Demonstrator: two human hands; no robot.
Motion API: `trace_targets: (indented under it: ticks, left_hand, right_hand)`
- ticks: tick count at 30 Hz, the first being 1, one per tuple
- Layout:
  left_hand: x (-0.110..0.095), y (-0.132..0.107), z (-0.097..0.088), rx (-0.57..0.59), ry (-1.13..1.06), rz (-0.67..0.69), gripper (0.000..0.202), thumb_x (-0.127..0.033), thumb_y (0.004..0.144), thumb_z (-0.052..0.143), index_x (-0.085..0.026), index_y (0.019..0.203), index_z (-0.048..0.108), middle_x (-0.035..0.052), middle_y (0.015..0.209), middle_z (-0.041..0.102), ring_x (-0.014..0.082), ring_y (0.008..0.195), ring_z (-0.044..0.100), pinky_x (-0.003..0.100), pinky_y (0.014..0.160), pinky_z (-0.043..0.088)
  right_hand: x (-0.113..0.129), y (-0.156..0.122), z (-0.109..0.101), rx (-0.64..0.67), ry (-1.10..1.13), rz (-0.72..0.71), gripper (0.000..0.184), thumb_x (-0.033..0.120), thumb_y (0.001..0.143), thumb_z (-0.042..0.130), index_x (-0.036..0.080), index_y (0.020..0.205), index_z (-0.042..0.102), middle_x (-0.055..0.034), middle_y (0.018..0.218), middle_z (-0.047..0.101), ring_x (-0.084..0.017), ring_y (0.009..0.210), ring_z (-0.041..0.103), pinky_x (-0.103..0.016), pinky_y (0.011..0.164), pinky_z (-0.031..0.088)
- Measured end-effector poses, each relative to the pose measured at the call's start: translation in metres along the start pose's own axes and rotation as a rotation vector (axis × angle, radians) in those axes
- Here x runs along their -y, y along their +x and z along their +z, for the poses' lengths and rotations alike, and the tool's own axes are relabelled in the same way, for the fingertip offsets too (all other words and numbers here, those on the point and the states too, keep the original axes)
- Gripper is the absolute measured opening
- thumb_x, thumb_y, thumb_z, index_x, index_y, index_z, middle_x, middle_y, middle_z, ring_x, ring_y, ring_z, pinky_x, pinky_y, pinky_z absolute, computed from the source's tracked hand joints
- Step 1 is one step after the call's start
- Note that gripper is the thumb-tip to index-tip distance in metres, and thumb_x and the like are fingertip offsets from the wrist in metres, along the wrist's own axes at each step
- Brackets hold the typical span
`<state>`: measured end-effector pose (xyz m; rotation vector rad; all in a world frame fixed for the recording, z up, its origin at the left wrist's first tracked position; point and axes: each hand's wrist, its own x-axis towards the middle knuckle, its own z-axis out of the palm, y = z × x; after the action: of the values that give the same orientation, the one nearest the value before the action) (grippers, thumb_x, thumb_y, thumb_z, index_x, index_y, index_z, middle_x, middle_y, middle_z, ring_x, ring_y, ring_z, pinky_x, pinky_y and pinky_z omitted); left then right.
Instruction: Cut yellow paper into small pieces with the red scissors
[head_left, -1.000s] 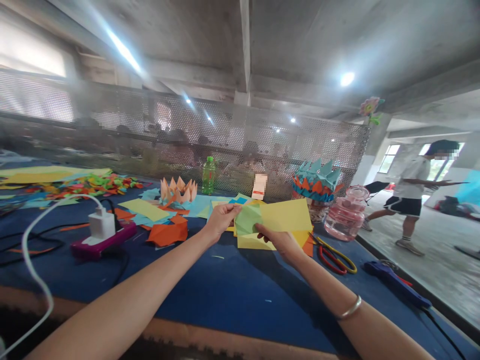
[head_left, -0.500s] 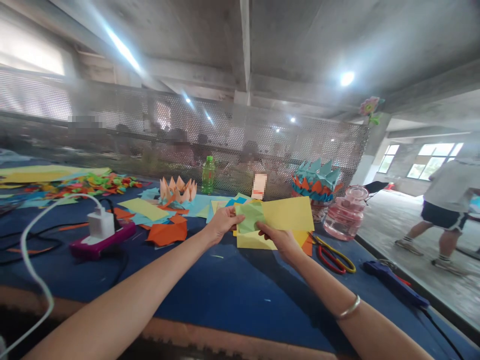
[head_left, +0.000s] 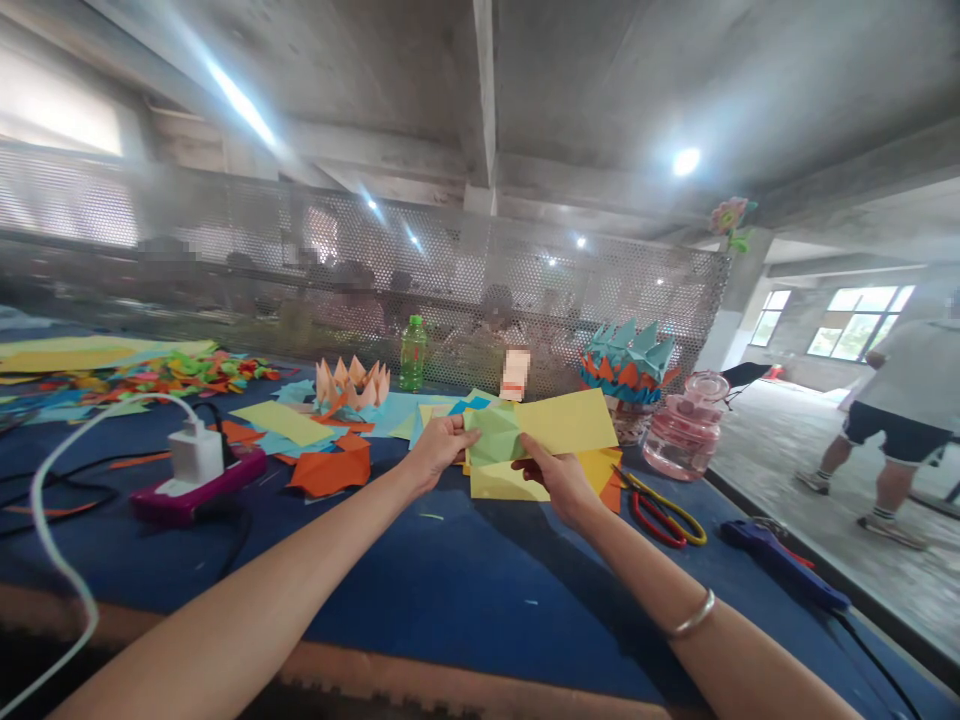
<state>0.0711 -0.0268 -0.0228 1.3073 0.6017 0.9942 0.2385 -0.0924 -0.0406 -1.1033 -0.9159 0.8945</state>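
Observation:
My left hand [head_left: 439,450] pinches the left side of a light green sheet of paper [head_left: 495,437] with creases, thumb in front. My right hand [head_left: 559,478] is closed at that sheet's right edge, its thumb up against the paper and its fingers curled below. A pale yellow sheet [head_left: 574,420] reaches out to the right behind my right hand; whether it is held too, I cannot tell. Under the hands lie more yellow paper [head_left: 495,483] and orange paper. A pair of scissors [head_left: 664,512] with red and yellow handles rests right of my right hand.
Left stand a pink folded-paper ring [head_left: 352,385], a green bottle [head_left: 412,355], orange paper [head_left: 330,470] and a purple power strip [head_left: 199,488]. To the right are a layered paper piece [head_left: 630,360], a pink clear jar [head_left: 684,435] and a blue corded tool [head_left: 784,565]. A person stands beyond.
My right thumb has slid from the face of the green sheet to its right edge. My left hand keeps its grip. The view has shifted slightly.

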Motion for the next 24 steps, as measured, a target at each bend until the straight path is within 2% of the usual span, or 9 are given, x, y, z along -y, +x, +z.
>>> trace_targets:
  ticks: [6, 11, 17, 24]
  left_hand:
    - [-0.0026, -0.0013, 0.0006, -0.005, -0.007, -0.008, 0.037, -0.031, 0.055, 0.084, -0.014, 0.083, 0.068, 0.0062, 0.078, 0.074, 0.0209, 0.071, 0.07, 0.032, 0.07, 0.053]
    - [-0.0042, -0.0028, 0.0009, -0.02, -0.009, -0.004, 0.035, -0.031, 0.057, 0.082, -0.014, 0.084, 0.068, 0.0058, 0.076, 0.073, 0.021, 0.069, 0.069, 0.032, 0.068, 0.053]
    - [-0.0036, -0.0017, 0.0001, -0.011, -0.01, -0.005, 0.031, -0.03, 0.061, 0.08, -0.014, 0.084, 0.068, 0.0047, 0.072, 0.072, 0.0211, 0.069, 0.069, 0.032, 0.069, 0.052]
    - [-0.004, -0.0004, 0.0005, -0.031, -0.031, -0.008, 0.027, -0.028, 0.061, 0.08, -0.014, 0.081, 0.069, 0.0048, 0.071, 0.072, 0.0197, 0.066, 0.068, 0.031, 0.067, 0.053]
  right_hand:
    - [0.0035, -0.0024, 0.0009, -0.025, 0.053, 0.02, 0.03, 0.04, 0.06, 0.074, 0.015, 0.076, 0.067, -0.0053, 0.076, 0.07, -0.015, 0.056, 0.065, -0.023, 0.047, 0.044]
    - [0.0043, -0.003, 0.0015, 0.001, 0.075, 0.027, 0.024, 0.034, 0.058, 0.073, 0.015, 0.071, 0.067, -0.0048, 0.073, 0.07, -0.016, 0.057, 0.064, -0.024, 0.047, 0.043]
    - [0.0012, -0.0017, -0.0002, 0.011, 0.048, 0.018, 0.028, 0.033, 0.053, 0.077, 0.015, 0.072, 0.069, -0.0049, 0.072, 0.07, -0.017, 0.06, 0.064, -0.025, 0.05, 0.043]
    - [0.0007, -0.0025, -0.0002, 0.013, 0.089, 0.037, 0.03, 0.034, 0.054, 0.08, 0.016, 0.076, 0.07, -0.003, 0.075, 0.07, -0.015, 0.058, 0.064, -0.024, 0.049, 0.044]
